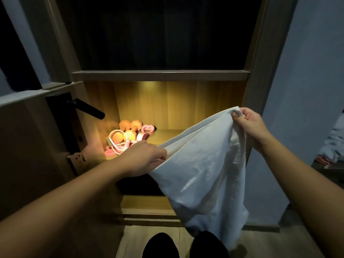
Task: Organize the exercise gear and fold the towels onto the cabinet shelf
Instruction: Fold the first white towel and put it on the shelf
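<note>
A white towel (201,175) hangs in front of the cabinet, stretched between both hands. My left hand (143,157) pinches its lower left edge, and my right hand (249,123) pinches its upper right corner, held higher. The rest of the cloth droops down toward my feet. Behind it, on the left of the lit cabinet shelf (173,135), lies the exercise gear: orange dumbbells (128,131), a pink heart-shaped grip (148,129) and a white and pink jump rope (119,144).
An open door with a black lever handle (89,108) stands close on the left. The shelf above (160,75) is dark. A grey wall rises on the right, with pale cloth (333,144) on a surface beyond it. My dark shoes (184,244) show below.
</note>
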`<act>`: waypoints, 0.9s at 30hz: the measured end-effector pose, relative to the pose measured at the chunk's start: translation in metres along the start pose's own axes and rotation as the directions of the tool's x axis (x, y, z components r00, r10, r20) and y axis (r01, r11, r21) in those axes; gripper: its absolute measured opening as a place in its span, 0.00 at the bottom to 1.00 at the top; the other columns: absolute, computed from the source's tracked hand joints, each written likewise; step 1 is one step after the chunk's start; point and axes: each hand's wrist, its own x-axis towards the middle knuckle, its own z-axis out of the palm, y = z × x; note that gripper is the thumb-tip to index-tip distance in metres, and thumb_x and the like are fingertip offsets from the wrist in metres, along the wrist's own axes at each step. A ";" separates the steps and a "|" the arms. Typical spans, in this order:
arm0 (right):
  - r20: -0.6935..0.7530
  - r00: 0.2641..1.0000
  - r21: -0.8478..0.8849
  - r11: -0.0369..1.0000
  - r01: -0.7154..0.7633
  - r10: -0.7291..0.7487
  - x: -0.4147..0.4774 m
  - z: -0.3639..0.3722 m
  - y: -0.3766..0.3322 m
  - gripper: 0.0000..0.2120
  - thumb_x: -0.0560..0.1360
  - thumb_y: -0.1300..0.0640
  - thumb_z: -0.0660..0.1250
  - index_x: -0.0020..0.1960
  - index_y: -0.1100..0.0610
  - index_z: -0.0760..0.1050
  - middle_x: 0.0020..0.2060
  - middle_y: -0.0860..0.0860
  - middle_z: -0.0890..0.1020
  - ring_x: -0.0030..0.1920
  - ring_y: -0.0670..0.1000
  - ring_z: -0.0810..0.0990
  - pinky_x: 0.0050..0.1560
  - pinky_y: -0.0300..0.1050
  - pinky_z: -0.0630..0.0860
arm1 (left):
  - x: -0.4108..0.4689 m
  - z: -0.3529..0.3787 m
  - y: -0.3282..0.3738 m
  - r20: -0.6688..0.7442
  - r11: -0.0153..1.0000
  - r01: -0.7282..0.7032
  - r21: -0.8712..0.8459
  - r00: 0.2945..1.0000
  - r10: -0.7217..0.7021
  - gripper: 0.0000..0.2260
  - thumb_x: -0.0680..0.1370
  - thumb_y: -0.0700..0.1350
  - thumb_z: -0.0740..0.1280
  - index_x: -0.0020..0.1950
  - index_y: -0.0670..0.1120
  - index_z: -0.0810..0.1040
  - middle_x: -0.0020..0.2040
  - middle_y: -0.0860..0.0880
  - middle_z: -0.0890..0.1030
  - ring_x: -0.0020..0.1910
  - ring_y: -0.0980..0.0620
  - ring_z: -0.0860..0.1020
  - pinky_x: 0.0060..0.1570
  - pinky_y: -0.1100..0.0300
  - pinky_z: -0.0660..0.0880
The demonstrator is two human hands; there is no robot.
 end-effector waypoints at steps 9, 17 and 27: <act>-0.087 0.987 0.104 0.986 -0.127 0.137 0.003 -0.016 0.015 0.05 0.80 0.50 0.64 0.52 0.49 0.77 0.53 0.52 0.81 0.53 0.53 0.80 0.45 0.46 0.78 | -0.021 -0.015 -0.012 -0.146 0.729 0.097 -0.677 0.954 -0.262 0.09 0.73 0.53 0.65 0.45 0.48 0.75 0.42 0.55 0.77 0.43 0.55 0.75 0.46 0.55 0.75; -0.002 0.998 0.051 0.997 -0.065 0.065 -0.001 0.020 0.007 0.09 0.79 0.50 0.65 0.56 0.52 0.76 0.51 0.49 0.80 0.52 0.51 0.79 0.48 0.45 0.78 | -0.013 -0.013 0.002 -0.008 0.999 -0.013 0.031 1.000 0.014 0.06 0.81 0.53 0.61 0.50 0.55 0.76 0.34 0.58 0.75 0.34 0.60 0.73 0.34 0.65 0.62; -0.061 0.993 0.080 0.992 -0.097 0.102 -0.006 0.005 0.020 0.07 0.79 0.50 0.65 0.55 0.51 0.77 0.51 0.50 0.81 0.54 0.53 0.80 0.52 0.48 0.80 | -0.035 0.008 0.016 -0.075 0.934 0.023 -0.357 0.996 -0.054 0.14 0.75 0.67 0.56 0.44 0.61 0.74 0.39 0.60 0.77 0.41 0.60 0.74 0.45 0.67 0.67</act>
